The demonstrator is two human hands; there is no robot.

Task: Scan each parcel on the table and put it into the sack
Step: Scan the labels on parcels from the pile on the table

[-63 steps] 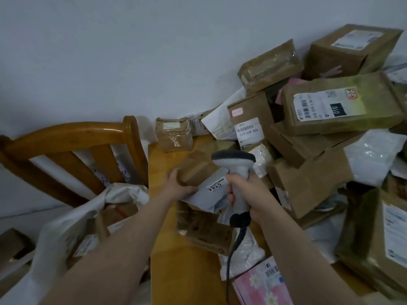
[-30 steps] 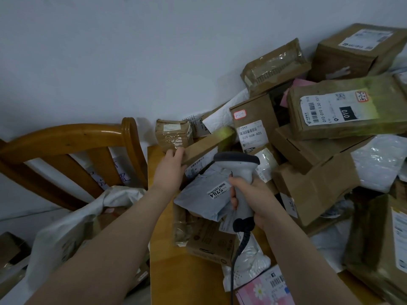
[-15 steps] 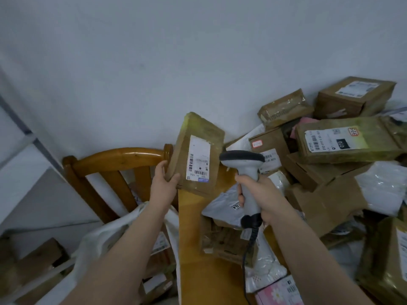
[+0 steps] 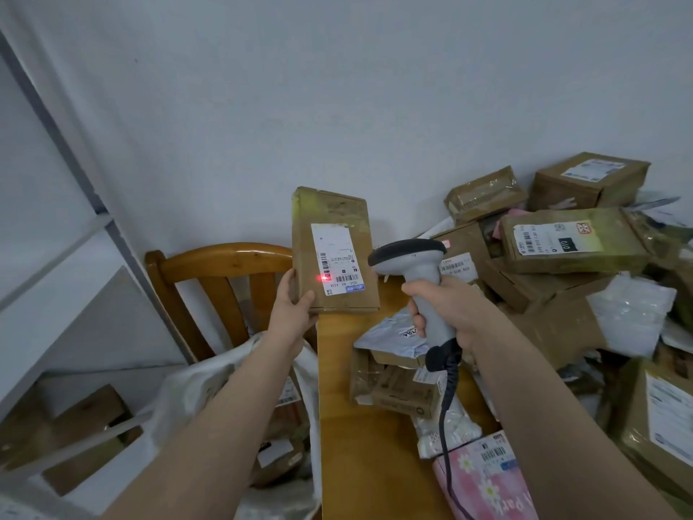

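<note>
- My left hand (image 4: 290,311), near 7 o'clock from the centre of the view, grips a flat brown parcel (image 4: 335,219) by its lower left corner. The thumb lies on the front face and the fingers are hidden behind.
- The parcel is held in the air above the far left corner of the wooden table (image 4: 360,463). It stands on end, with its long axis running 12 to 6 o'clock and its top leaning slightly toward 11.
- Its broad face is turned toward me and carries a white label (image 4: 336,262) set lengthwise, barcodes at the 6 o'clock end. A red light dot (image 4: 320,278) sits at the label's lower left edge.
- My right hand (image 4: 448,311), at 3 o'clock from the parcel, is wrapped round the handle of a grey scanner (image 4: 416,270). The scanner's dark head is just beside the parcel's right edge.
- A black cable (image 4: 444,425) hangs from the handle toward 6 o'clock.
- A white sack (image 4: 187,388) gapes at 7 o'clock beside the table's left edge, with parcels inside, in front of a wooden chair (image 4: 225,258).
- A pile of parcels (image 4: 562,257) fills the table from 2 to 4 o'clock.
</note>
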